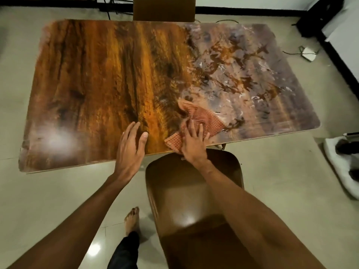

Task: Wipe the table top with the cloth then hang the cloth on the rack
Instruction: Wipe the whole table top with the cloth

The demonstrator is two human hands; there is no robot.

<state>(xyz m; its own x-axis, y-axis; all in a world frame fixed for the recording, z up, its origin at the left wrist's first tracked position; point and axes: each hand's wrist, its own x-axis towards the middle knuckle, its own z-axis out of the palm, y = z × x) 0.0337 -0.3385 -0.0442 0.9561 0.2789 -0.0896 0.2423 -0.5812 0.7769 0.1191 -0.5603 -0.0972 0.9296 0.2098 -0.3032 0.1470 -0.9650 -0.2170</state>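
A wide wood-grain table top (97,84) fills the upper half of the view; its right part is smeared with a whitish-purple film. An orange checked cloth (202,115) lies crumpled near the table's front edge, right of centre. My right hand (193,141) presses flat on the cloth's near part with fingers spread. My left hand (131,146) rests flat on the bare table just left of the cloth, holding nothing. No rack is in view.
A brown chair (194,191) stands right in front of me, its seat under my right forearm. Another chair back (164,8) stands at the table's far side. A white adapter with cable (308,54) lies on the floor at right, and a white mat (342,167) further down.
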